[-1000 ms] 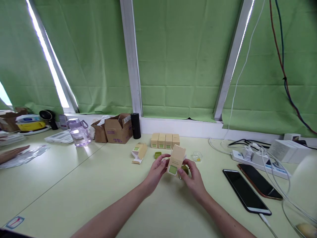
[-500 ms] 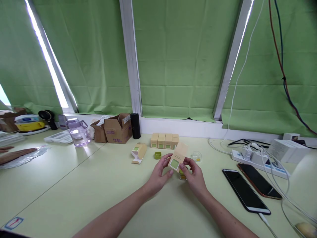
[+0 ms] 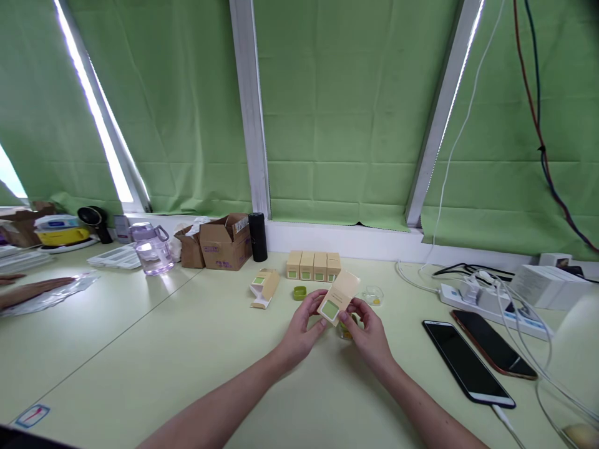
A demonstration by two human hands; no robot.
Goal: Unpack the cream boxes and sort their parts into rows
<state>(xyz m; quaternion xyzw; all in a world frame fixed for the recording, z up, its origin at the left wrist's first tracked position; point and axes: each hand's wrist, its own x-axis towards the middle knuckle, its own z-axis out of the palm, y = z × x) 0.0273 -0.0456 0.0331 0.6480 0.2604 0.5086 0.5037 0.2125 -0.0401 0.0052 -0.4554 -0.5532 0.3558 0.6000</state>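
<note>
The right hand (image 3: 367,330) pinches a tilted beige box (image 3: 342,290) above the tabletop (image 3: 178,349); the left hand (image 3: 302,327), half curled, meets its left edge, its grip unclear. From the box, a green tub (image 3: 300,292) lies at nine o'clock, four cartons (image 3: 313,267) at eleven, a clear container (image 3: 373,295) at three.

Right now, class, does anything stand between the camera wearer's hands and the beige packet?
Nothing visible does: the right hand grips the beige packet at its right edge, and the left hand is at its left.
</note>
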